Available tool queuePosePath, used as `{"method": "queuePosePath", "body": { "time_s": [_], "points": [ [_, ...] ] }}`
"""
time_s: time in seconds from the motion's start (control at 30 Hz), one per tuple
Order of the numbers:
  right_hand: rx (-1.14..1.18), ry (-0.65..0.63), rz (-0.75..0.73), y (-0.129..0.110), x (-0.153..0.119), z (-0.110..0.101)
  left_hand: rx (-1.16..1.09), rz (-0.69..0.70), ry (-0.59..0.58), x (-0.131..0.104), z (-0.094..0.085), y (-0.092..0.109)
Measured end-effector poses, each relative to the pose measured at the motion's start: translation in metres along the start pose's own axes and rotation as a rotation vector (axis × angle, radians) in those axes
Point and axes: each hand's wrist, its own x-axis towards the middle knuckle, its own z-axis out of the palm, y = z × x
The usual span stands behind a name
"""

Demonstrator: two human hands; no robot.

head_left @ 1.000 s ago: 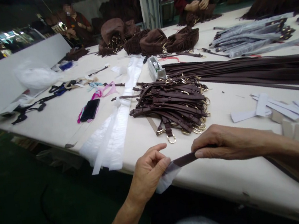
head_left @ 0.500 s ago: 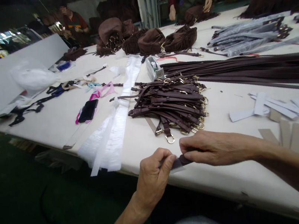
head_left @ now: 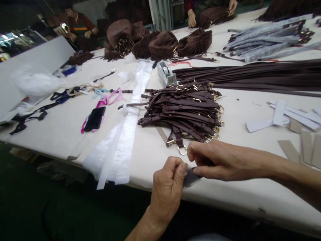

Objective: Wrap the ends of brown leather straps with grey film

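Observation:
At the table's front edge, my left hand (head_left: pixel 170 183) is closed in a pinch on a dark strap piece (head_left: pixel 190 177) that has a clear film or sleeve around it. My right hand (head_left: pixel 217 161) is at the other end of this piece, its thumb against it and its index finger bent and slightly raised. The fingers hide most of the piece. Just beyond my hands lies a pile of dark brown straps (head_left: pixel 183 111) with gold-coloured buckles and rings.
Clear plastic sleeves (head_left: pixel 122 150) overhang the front edge at left. A phone (head_left: pixel 95 119), a tape dispenser (head_left: pixel 167 74), long brown strips (head_left: pixel 262 77) and card strips (head_left: pixel 307 146) lie around. Brown bags (head_left: pixel 164 44) and two people stand beyond.
My right index finger has lifted and opened a little from the thumb, and less of the dark piece shows. At the back, a person's hands have moved slightly right.

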Motion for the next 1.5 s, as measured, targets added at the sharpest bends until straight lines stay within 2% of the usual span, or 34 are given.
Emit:
{"method": "queuePosePath", "body": {
  "time_s": [0.1,0.23,0.33,0.4,0.5,0.53,0.6,0.67,0.73,0.9,1.1,1.33,1.5],
  "points": [
    [-0.06,0.08,-0.035,-0.003,0.004,0.005,0.001,0.002,0.012,0.003,-0.001,0.001],
    [-0.362,0.176,0.034,0.0,0.01,0.018,0.073,-0.015,0.016,0.008,0.0,0.002],
    [-0.526,0.236,-0.033,0.008,0.015,0.031,0.164,0.013,0.011,0.01,0.001,0.002],
    [-0.522,0.3,-0.112,0.011,0.017,0.037,0.199,0.043,0.01,0.012,0.0,0.004],
    [-0.278,0.434,-0.128,0.009,0.018,0.033,0.247,0.128,0.057,0.013,-0.009,0.008],
    [-0.167,0.427,-0.093,0.008,0.017,0.028,0.27,0.162,0.092,0.014,-0.014,0.009],
    [0.004,0.29,-0.006,0.007,0.012,0.015,0.317,0.201,0.167,0.012,-0.025,0.011],
    [0.055,0.11,0.04,0.008,0.007,0.002,0.36,0.183,0.201,0.01,-0.036,0.011],
    [0.033,0.038,0.033,0.01,0.003,-0.006,0.377,0.14,0.172,0.006,-0.042,0.011],
    [-0.255,0.112,-0.071,0.002,0.0,-0.008,0.335,0.07,0.081,0.0,-0.038,0.013],
    [-0.637,0.208,-0.182,-0.013,0.002,0.001,0.336,0.07,0.008,0.001,-0.026,0.018],
    [-0.823,0.27,-0.379,-0.019,-0.012,0.006,0.317,0.046,0.075,0.001,-0.021,0.014],
    [-0.892,0.302,-0.461,-0.016,-0.016,0.007,0.287,0.067,0.075,0.001,-0.018,0.016]
  ]
}}
